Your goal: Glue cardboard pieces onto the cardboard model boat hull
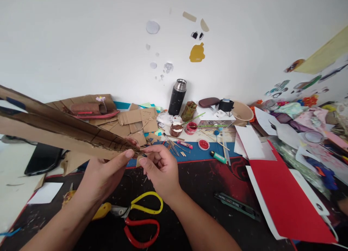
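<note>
Now the left hand (107,173) grips cardboard (65,141), right hand (164,171) at its tip.

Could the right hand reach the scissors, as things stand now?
Probably yes: the scissors lie near the right hand, on the dark mat, handles uncovered, though that hand is busy at the cardboard.

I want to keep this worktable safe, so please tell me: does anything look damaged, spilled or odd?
The scissors lie spread on the dark mat and look mismatched: one yellow handle, one red handle. I see no clear spill or breakage.
</note>
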`<state>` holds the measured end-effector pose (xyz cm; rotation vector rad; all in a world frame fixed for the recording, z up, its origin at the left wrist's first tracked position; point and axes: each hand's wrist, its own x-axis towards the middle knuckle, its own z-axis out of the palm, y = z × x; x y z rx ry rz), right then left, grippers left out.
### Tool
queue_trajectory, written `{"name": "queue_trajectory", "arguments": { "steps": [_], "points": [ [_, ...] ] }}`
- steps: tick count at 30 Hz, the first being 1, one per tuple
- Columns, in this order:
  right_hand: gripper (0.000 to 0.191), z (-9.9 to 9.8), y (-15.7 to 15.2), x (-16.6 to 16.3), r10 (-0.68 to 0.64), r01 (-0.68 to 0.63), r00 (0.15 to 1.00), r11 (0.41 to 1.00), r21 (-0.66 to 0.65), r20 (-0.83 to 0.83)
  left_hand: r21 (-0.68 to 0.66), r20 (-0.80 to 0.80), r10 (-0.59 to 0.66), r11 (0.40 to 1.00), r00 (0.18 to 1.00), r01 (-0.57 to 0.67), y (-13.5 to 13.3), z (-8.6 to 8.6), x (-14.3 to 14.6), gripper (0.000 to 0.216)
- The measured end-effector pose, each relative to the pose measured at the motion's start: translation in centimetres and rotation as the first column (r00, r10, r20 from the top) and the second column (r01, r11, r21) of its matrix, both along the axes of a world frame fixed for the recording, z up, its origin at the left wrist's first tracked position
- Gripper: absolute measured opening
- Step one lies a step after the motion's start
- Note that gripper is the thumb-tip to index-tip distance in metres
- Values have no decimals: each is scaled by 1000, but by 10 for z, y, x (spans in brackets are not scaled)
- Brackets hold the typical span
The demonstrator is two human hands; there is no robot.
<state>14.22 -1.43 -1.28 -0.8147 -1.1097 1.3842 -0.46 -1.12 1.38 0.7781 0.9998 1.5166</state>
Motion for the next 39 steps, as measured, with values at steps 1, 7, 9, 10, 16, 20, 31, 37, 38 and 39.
{"name": "queue_trajectory", "arguments": {
  "steps": [1,7,9,10,16,20,31,37,38,39],
  "points": [
    [26,-1,0,0,-13,13,1000,1000,16,11,-5,-9,2,1000,1000,-2,0,0,0,39],
    [19,-5,-1,-2,-91,82,993,990,112,73,-4,-12,24,1000,1000,-24,0,-1,1,43],
    [16,-6,-1,-2,-103,92,991,987,135,82,-11,2,10,1000,1000,-10,0,-2,0,44],
    [15,-6,-1,-2,-108,95,990,986,139,86,-12,4,4,1000,1000,-4,0,-2,0,45],
    [12,-5,-1,-1,-116,103,990,984,144,85,-11,0,-6,1000,1000,6,1,-1,1,46],
    [13,-5,-1,-1,-108,96,990,987,126,91,-4,15,-8,1000,1000,8,1,1,1,44],
    [15,-5,-1,-1,-87,81,994,992,100,63,-20,0,-16,1000,1000,16,1,-1,-2,47],
    [13,-7,-1,-2,-118,110,992,985,130,53,-8,2,-7,1000,1000,7,2,-3,-2,45],
    [12,-7,-1,-3,-125,118,991,983,140,48,-8,1,-13,1000,1000,13,3,-3,-2,45],
    [12,-8,-1,-3,-131,123,990,981,148,46,-7,-1,-21,1000,1000,21,3,-3,-2,44]
  ]
}}
